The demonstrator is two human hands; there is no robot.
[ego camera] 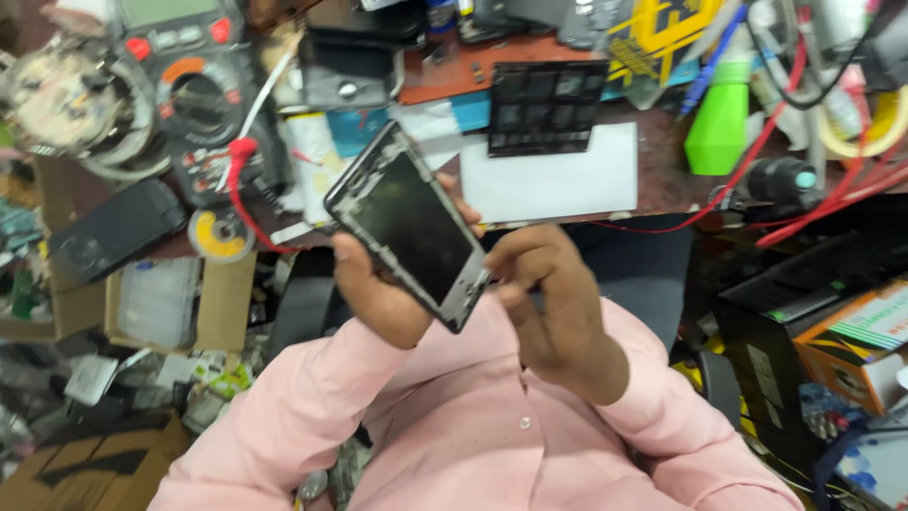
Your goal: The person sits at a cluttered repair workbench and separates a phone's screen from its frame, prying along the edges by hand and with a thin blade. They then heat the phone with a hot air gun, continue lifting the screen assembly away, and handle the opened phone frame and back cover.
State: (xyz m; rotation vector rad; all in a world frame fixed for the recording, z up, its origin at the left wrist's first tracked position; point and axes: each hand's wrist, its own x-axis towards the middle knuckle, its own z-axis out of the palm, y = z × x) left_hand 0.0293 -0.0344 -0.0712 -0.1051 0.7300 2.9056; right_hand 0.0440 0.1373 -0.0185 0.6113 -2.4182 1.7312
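While the phone point(409, 225) tilts over the lap, near the desk edge, the left hand point(378, 293) grips it from beneath and the right hand point(553, 303) pinches its near-right corner w/ fingertips. Far side: black tray point(547, 107) w/ compartments, contents too dark to tell, on a white sheet point(558, 185). Left: multimeter point(194, 95), red lead point(248, 203), open cardboard box point(227, 303) w/ a clear case inside. Right: green bottle point(719, 118).

The person wore a pale pink button-up shirt point(473, 426) with long sleeves reaching the wrists, small pale buttons running down its front placket. The left hand point(378, 289) and right hand point(553, 303) were bare, without gloves or rings.
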